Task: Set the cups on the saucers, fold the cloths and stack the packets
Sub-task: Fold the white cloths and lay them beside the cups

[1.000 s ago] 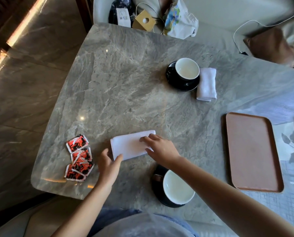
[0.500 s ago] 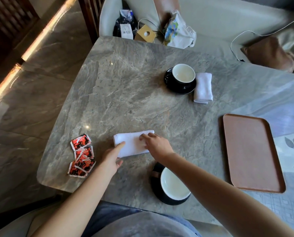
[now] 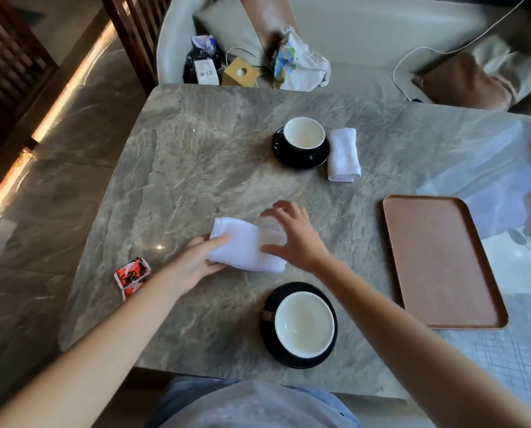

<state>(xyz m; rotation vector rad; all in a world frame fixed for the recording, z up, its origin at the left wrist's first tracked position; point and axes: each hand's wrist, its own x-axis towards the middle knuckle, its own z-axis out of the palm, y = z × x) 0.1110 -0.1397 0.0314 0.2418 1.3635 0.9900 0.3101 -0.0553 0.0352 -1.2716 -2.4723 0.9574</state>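
Since a second ago the left hand (image 3: 196, 264) has closed in and now pinches the left end of the near cloth (image 3: 245, 250) on the table (image 3: 196, 156), between the packets (image 3: 133, 274) and the near cup (image 3: 304, 324). Right hand (image 3: 293, 239) has lifted, fingers spread over the cloth's blurred right end.

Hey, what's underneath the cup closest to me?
A black saucer lies under the near cup, its rim showing all round. The saucer's middle is hidden by the cup.
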